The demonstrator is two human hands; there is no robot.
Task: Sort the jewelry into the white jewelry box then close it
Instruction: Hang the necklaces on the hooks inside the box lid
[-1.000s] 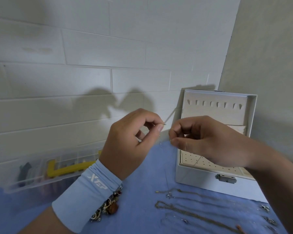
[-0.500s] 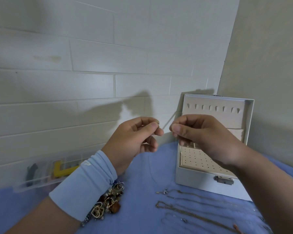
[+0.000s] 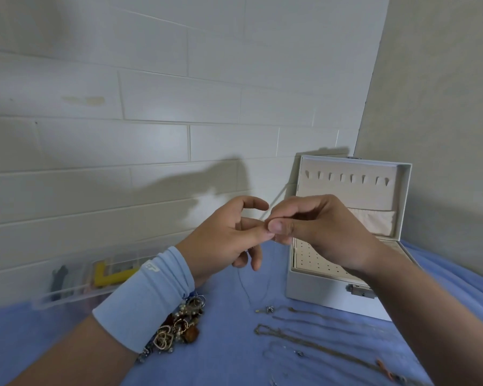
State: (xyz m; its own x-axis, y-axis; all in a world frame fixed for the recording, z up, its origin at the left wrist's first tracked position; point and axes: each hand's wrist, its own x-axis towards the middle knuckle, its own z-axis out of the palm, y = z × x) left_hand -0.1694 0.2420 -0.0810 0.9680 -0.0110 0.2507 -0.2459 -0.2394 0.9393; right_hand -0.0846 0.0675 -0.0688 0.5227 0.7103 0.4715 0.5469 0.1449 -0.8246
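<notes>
Grip: right hand [image 3: 321,232] pinches thin chain [image 3: 245,289]; left hand [image 3: 221,243] holds other end, loop hanging.

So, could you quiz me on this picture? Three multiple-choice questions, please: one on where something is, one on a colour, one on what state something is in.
1. Where does the white jewelry box stand?
A. on the right, near the wall corner
B. on the far left
C. on the person's lap

2. What colour is the cloth under everything?
A. red
B. blue
C. green

3. What is the right hand doing?
A. lying flat on the cloth
B. closing the box
C. pinching a thin chain

Answers:
1 A: the box sits on the right, by the corner.
2 B: the cloth is plainly blue.
3 C: thumb and finger meet on the chain, which hangs below.
</notes>
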